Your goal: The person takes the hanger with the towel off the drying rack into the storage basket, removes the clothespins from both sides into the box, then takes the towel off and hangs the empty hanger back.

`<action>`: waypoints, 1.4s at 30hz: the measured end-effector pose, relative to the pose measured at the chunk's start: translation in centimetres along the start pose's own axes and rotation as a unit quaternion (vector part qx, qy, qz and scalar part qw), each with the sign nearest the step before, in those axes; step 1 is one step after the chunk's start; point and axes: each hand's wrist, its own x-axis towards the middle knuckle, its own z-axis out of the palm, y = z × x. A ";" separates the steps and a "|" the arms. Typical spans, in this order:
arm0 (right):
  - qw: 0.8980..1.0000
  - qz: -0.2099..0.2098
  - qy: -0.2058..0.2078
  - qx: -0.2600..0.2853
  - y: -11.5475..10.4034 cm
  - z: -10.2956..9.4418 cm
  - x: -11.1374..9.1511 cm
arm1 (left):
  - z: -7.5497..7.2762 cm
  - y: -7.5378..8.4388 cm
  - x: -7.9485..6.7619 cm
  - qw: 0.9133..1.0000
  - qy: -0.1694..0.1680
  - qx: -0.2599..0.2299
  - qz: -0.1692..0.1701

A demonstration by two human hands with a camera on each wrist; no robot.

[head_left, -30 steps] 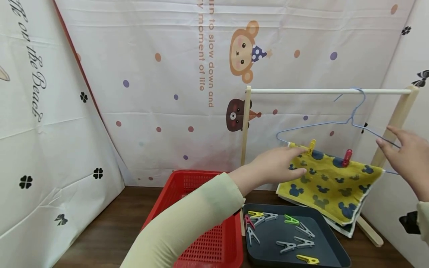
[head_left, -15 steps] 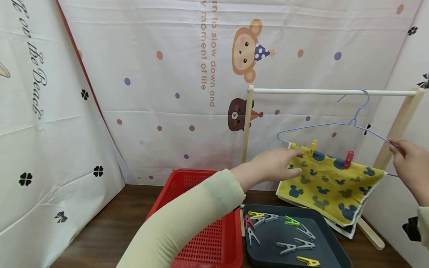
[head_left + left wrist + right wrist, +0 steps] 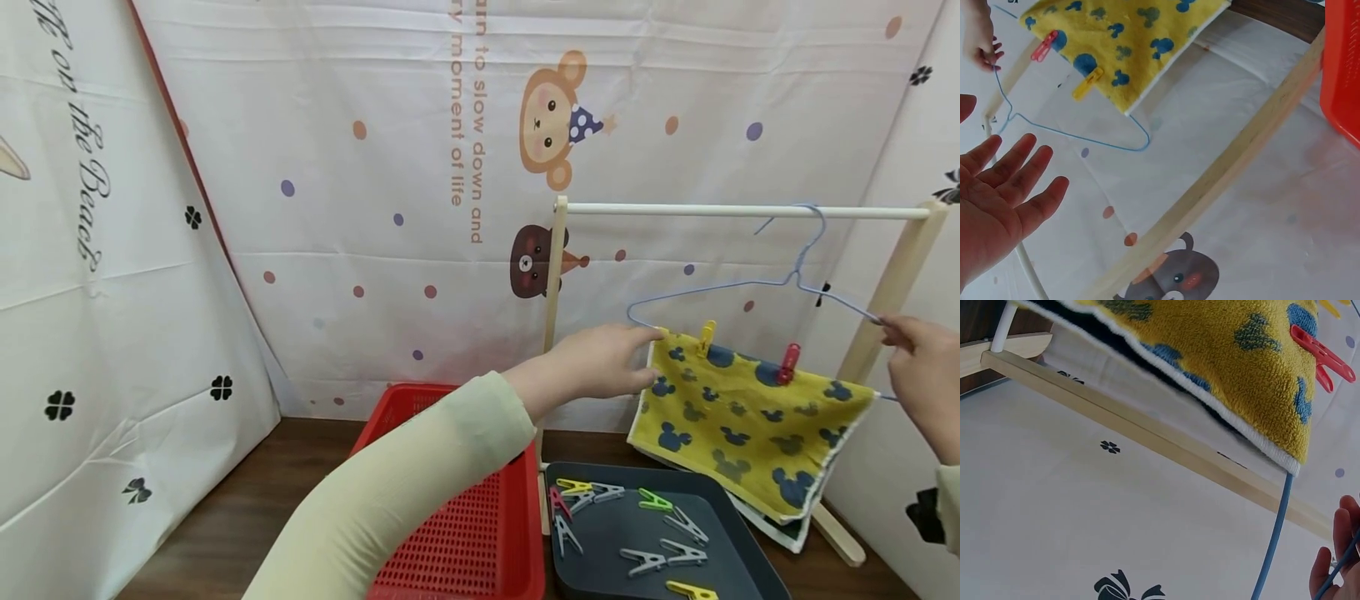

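A yellow towel point(image 3: 738, 429) with blue mouse-head prints hangs folded over a blue wire hanger point(image 3: 720, 289). One yellow clothespin point(image 3: 707, 337) and one red clothespin point(image 3: 789, 363) clip its top edge. My right hand point(image 3: 926, 375) grips the hanger's right shoulder; the wire crosses its fingers in the right wrist view. By the towel's upper left corner is my left hand point(image 3: 603, 361), fingers extended and thumb apart. In the left wrist view the same left hand point(image 3: 1007, 194) holds nothing, its palm showing. The hanger's hook sits over the white rod point(image 3: 675, 209).
A wooden-post rack point(image 3: 555, 283) carries the rod. Below it, a dark grey tray point(image 3: 600, 575) holds several grey, yellow, green and red clothespins. A red basket point(image 3: 457, 542) stands left of the tray, partly behind my left sleeve. Printed white cloth point(image 3: 375, 208) lines the walls.
My right hand has gone from spread fingers to gripping the hanger's right shoulder. The left hand has drawn back slightly leftward from the towel. Hanger and towel have shifted a little right.
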 end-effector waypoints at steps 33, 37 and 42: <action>0.988 -0.048 0.106 0.099 -2.3 -1.7 0.9 | 2.0 -5.6 -1.7 0.998 0.027 -0.029 -0.039; 0.989 -0.064 0.099 0.091 -2.9 -2.0 0.5 | 1.6 -5.5 -1.6 0.998 0.039 -0.024 -0.043; 0.996 -0.076 0.049 0.017 -4.3 -2.6 -0.5 | 1.3 -5.5 -1.7 0.998 0.042 -0.023 -0.042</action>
